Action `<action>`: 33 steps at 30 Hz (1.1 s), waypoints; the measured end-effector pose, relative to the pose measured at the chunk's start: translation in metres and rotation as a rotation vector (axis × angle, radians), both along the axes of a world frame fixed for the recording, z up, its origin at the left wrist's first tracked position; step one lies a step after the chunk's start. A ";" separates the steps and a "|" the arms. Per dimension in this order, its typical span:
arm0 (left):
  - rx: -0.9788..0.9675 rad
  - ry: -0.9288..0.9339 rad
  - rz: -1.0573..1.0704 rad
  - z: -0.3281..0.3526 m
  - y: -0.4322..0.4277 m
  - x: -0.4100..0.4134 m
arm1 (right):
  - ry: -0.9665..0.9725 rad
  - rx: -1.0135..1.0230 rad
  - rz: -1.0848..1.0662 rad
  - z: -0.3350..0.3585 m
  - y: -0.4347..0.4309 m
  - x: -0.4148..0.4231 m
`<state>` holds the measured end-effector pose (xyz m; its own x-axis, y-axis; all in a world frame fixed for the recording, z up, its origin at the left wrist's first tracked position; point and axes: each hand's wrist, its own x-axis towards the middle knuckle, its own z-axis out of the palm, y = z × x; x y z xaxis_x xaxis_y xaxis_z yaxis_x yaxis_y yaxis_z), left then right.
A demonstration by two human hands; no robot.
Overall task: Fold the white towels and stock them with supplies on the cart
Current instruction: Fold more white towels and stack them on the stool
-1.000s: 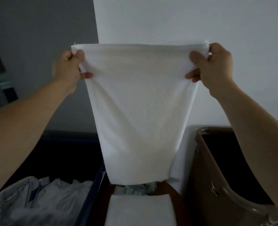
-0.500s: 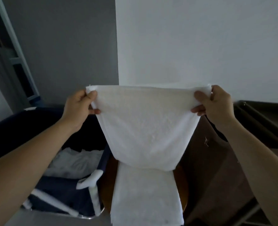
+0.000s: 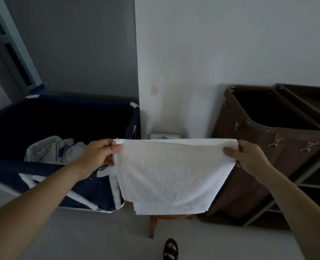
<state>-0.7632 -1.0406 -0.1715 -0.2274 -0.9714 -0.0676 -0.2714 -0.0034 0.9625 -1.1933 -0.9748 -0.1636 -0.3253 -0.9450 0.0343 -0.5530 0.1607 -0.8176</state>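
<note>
We hold a white terry-cloth towel (image 3: 172,175) stretched out by its folded upper edge, our left hand (image 3: 97,156) pinching the corner at nine o'clock and our right hand (image 3: 249,158) pinching the corner at three o'clock. The doubled cloth hangs over a small wooden stool (image 3: 154,226), touching it or not we cannot tell. At nine o'clock of the towel stands a navy fabric laundry hamper (image 3: 61,113) holding crumpled pale linen (image 3: 50,149), and at three o'clock stands the cart's brown fabric bag (image 3: 258,147).
</note>
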 end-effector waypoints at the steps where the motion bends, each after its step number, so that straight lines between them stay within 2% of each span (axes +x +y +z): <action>1: 0.022 -0.009 -0.010 -0.004 -0.006 -0.001 | -0.017 0.021 0.014 -0.005 -0.004 -0.003; 8: 0.157 -0.137 0.035 -0.069 -0.091 -0.031 | -0.170 0.197 -0.018 -0.075 -0.074 -0.015; 15: 0.324 -0.332 0.114 -0.183 -0.204 -0.086 | -0.370 0.457 -0.164 -0.195 -0.172 -0.028; 20: 0.479 -0.349 0.135 -0.255 -0.239 -0.114 | -0.413 0.580 -0.297 -0.266 -0.199 -0.021; 25: 0.595 -0.326 0.217 -0.281 -0.235 -0.109 | -0.548 0.591 -0.334 -0.282 -0.199 -0.022; 30: 0.571 -0.264 0.237 -0.273 -0.245 -0.114 | -0.642 0.575 -0.340 -0.272 -0.209 -0.025; 33: 0.539 -0.195 0.242 -0.264 -0.253 -0.123 | -0.626 0.548 -0.281 -0.263 -0.223 -0.031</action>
